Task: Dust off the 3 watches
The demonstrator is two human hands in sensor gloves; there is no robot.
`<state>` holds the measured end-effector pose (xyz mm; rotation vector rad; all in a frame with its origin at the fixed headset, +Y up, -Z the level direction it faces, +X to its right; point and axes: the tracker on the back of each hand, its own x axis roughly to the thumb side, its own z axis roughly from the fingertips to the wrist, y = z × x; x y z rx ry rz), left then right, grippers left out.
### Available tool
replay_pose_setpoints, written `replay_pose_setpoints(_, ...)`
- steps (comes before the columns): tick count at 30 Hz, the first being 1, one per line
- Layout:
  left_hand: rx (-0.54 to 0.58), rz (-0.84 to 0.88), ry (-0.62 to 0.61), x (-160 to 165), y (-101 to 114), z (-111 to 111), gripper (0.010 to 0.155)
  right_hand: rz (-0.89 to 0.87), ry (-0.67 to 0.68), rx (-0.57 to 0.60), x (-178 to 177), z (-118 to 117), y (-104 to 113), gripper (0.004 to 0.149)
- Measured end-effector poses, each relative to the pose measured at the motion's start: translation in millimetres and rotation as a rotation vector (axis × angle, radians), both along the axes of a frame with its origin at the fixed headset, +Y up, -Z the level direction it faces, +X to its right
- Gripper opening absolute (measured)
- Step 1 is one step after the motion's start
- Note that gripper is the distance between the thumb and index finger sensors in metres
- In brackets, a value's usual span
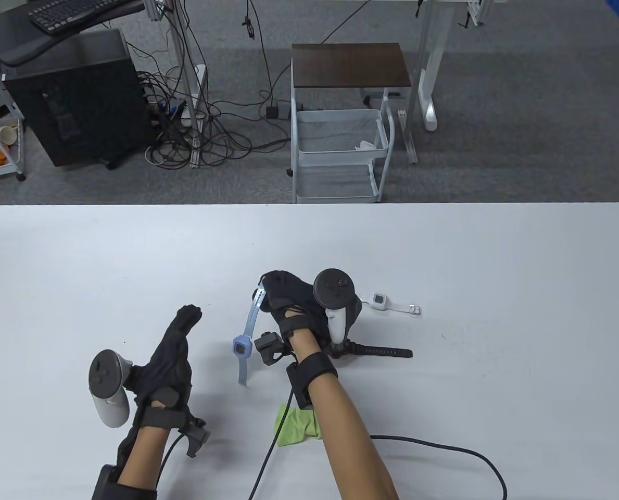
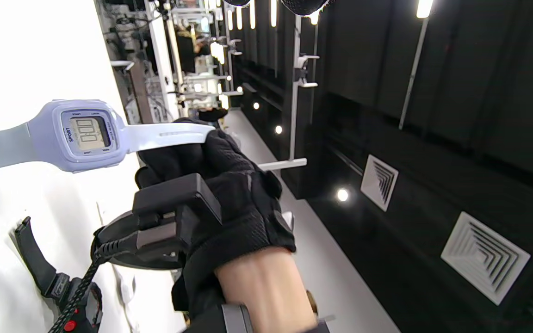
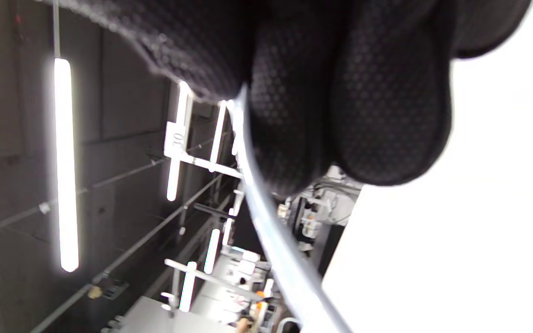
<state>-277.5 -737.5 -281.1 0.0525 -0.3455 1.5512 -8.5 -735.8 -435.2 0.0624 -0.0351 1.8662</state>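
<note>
My right hand pinches one strap end of a pale blue digital watch and holds it above the white table, the watch hanging down to the left. The left wrist view shows its face side on, next to the right hand. The strap runs out from under my gloved fingers. A black watch lies partly hidden behind the right wrist. Further right lies a white watch. A green cloth sits under my right forearm. My left hand is empty, fingers extended, left of the blue watch.
A black cable trails across the table's near right part. Beyond the far edge stand a white wire trolley and a black computer case on the floor.
</note>
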Motion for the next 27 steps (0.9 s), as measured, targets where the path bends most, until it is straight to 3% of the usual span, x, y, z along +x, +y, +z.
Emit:
replay_pose_setpoints(7,-0.021,0.008,0.008,-4,-3,-1,0.081,0.193,0.036,-0.060,-8,-24,-11,0.038)
replay_pose_setpoints(16,-0.031,-0.002,0.000,-4,-4,-2,0.081,0.580,0.142,-0.138,-38,-40,-28,0.038)
replay_pose_setpoints(27,-0.036,-0.018,-0.013,-2,-4,-2,0.081,0.706,0.174,-0.213,-53,-51,-47,0.038)
